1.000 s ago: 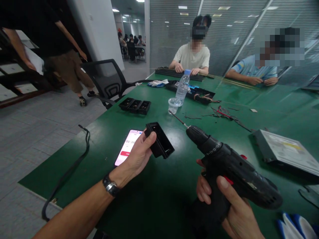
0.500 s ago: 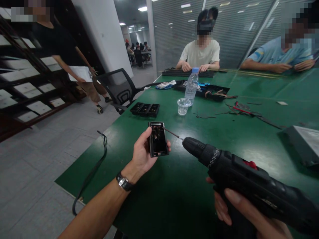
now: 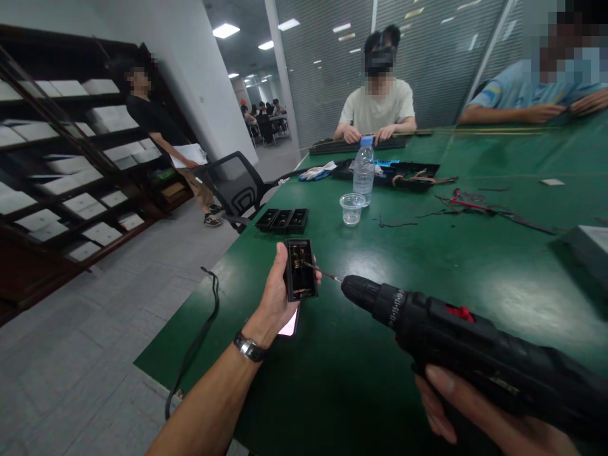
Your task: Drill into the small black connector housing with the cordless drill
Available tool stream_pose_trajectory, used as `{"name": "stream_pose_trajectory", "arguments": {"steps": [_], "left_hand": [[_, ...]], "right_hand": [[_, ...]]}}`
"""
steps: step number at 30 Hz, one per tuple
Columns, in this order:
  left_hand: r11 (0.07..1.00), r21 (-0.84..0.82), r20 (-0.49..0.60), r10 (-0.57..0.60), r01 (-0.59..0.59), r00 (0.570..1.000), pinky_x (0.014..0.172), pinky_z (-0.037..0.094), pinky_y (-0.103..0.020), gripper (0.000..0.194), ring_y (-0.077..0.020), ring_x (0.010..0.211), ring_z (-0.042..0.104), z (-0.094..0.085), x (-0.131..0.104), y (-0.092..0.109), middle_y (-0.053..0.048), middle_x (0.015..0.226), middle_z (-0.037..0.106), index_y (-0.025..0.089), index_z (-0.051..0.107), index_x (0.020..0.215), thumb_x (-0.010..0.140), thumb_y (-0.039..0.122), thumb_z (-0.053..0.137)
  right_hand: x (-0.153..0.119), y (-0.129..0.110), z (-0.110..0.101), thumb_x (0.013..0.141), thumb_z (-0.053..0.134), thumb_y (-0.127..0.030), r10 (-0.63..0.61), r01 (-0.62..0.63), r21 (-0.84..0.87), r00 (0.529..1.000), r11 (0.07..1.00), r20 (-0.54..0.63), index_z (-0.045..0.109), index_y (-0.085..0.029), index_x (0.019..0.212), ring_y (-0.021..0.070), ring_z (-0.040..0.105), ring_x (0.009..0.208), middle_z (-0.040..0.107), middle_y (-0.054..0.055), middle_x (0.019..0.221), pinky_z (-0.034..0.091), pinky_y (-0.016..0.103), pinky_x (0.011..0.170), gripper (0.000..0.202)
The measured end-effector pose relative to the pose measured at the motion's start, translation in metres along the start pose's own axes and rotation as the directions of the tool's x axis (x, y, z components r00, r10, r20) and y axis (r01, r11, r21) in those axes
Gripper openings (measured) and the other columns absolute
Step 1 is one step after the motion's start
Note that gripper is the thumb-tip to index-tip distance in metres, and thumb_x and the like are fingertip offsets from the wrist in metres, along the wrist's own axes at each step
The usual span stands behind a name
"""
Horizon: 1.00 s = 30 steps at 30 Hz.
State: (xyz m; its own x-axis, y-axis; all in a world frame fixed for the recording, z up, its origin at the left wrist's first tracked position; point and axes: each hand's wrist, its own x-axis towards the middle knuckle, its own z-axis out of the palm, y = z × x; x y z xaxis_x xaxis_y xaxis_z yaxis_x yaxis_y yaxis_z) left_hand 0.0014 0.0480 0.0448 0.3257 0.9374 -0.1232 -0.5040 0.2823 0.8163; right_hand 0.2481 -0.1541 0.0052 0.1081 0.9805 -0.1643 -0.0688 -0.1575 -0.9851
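My left hand (image 3: pixel 274 288), with a watch (image 3: pixel 249 347) at its wrist, grips a small black open box (image 3: pixel 303 285) with metal parts inside. My right hand (image 3: pixel 475 405) is wrapped round the handle of a black cordless drill (image 3: pixel 437 332), which points left. Its long thin bit (image 3: pixel 325 272) reaches over the box's right side, the tip among the metal parts; whether it touches them I cannot tell. Under my left hand a phone's lit screen (image 3: pixel 288 324) shows in part. Beyond the box lie several similar black boxes (image 3: pixel 282 220) side by side.
On the green table (image 3: pixel 370 380) stand a clear plastic cup (image 3: pixel 352 210) and a water bottle (image 3: pixel 363 174). Behind are gloves (image 3: pixel 317 171) and a black tray (image 3: pixel 408 175). Dark scraps (image 3: pixel 475 206) lie right, near a grey box (image 3: pixel 586 266). Two people sit across; another stands left.
The drill bit's tip has moved from the box's upper edge down into its inside. The view has shifted slightly, and the phone screen now shows. The standing person has moved farther off.
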Motion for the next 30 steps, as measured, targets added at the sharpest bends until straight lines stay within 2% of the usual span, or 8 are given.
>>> {"name": "stream_pose_trajectory", "arguments": {"steps": [3,6,10,13,15,20,25,30], "left_hand": [[1.000,0.005,0.005,0.014,-0.014,1.000,0.073,0.063,-0.029,0.062,-0.0172,0.079,0.074,0.008,0.004,0.006,-0.009,0.095,0.074,0.011,0.072,0.106,0.094,0.072,0.065],[0.999,0.023,-0.007,0.041,-0.041,0.999,0.071,0.063,-0.028,0.059,-0.0170,0.078,0.073,0.019,0.008,0.010,-0.008,0.093,0.074,0.013,0.071,0.107,0.094,0.070,0.067],[0.997,0.030,-0.045,0.068,-0.066,0.997,0.069,0.062,-0.028,0.055,-0.0160,0.075,0.073,0.033,0.010,0.006,-0.007,0.093,0.074,0.013,0.070,0.107,0.093,0.067,0.070],[0.998,0.016,-0.104,0.060,-0.058,0.993,0.068,0.063,-0.029,0.052,-0.0174,0.075,0.074,0.039,0.004,0.000,-0.006,0.091,0.074,0.014,0.070,0.108,0.094,0.064,0.070],[0.999,0.029,-0.142,0.038,-0.035,0.989,0.069,0.064,-0.031,0.049,-0.0185,0.076,0.075,0.039,0.000,-0.002,-0.007,0.093,0.075,0.014,0.070,0.110,0.096,0.060,0.069],[0.999,0.031,-0.154,0.020,-0.016,0.988,0.070,0.066,-0.035,0.045,-0.0216,0.079,0.076,0.036,-0.008,0.000,-0.009,0.097,0.076,0.014,0.070,0.114,0.100,0.056,0.063],[0.999,0.004,-0.123,0.038,-0.038,0.992,0.069,0.065,-0.035,0.049,-0.0226,0.078,0.075,0.034,-0.010,0.001,-0.012,0.098,0.077,0.014,0.072,0.112,0.099,0.060,0.061],[0.997,-0.039,-0.066,0.057,-0.059,0.996,0.065,0.063,-0.033,0.058,-0.0210,0.074,0.073,0.031,-0.009,0.000,-0.012,0.094,0.076,0.012,0.072,0.110,0.099,0.066,0.056]], "right_hand": [[0.005,0.009,-0.006,0.095,0.075,-0.058,-0.052,0.059,-0.090,0.996,0.994,0.072,0.072,-0.024,0.067,0.0231,0.064,0.056,0.067,0.006,0.061,0.056,0.037,0.059,0.044],[0.008,0.010,-0.007,0.098,0.070,-0.059,-0.070,0.079,-0.121,0.995,0.989,0.077,0.073,-0.025,0.069,0.0228,0.065,0.058,0.068,0.005,0.063,0.058,0.037,0.064,0.044],[0.005,-0.004,0.000,0.096,0.071,-0.062,-0.092,0.092,-0.063,0.996,0.994,0.006,0.076,-0.025,0.075,0.0232,0.064,0.057,0.068,0.005,0.062,0.055,0.037,0.061,0.043],[0.001,-0.020,0.009,0.093,0.076,-0.064,-0.078,0.073,-0.090,0.996,0.993,-0.051,0.073,-0.023,0.070,0.0218,0.060,0.059,0.065,0.004,0.061,0.051,0.037,0.062,0.047],[0.000,-0.025,0.012,0.094,0.073,-0.066,-0.077,0.071,-0.087,0.995,0.994,-0.068,0.069,-0.023,0.067,0.0204,0.058,0.061,0.063,0.004,0.063,0.048,0.036,0.063,0.051],[0.002,-0.022,0.012,0.103,0.060,-0.066,-0.080,0.081,-0.107,0.997,0.991,0.014,0.067,-0.022,0.073,0.0195,0.057,0.066,0.062,0.003,0.069,0.046,0.036,0.065,0.054],[-0.002,-0.023,0.015,0.103,0.059,-0.067,-0.094,0.089,-0.102,0.995,0.991,-0.046,0.068,-0.022,0.071,0.0184,0.054,0.062,0.060,0.003,0.066,0.044,0.035,0.062,0.056],[-0.011,-0.022,0.011,0.102,0.064,-0.061,-0.100,0.082,-0.177,0.990,0.981,-0.098,0.074,-0.024,0.075,0.0207,0.060,0.061,0.066,0.005,0.066,0.050,0.035,0.061,0.047]]}}
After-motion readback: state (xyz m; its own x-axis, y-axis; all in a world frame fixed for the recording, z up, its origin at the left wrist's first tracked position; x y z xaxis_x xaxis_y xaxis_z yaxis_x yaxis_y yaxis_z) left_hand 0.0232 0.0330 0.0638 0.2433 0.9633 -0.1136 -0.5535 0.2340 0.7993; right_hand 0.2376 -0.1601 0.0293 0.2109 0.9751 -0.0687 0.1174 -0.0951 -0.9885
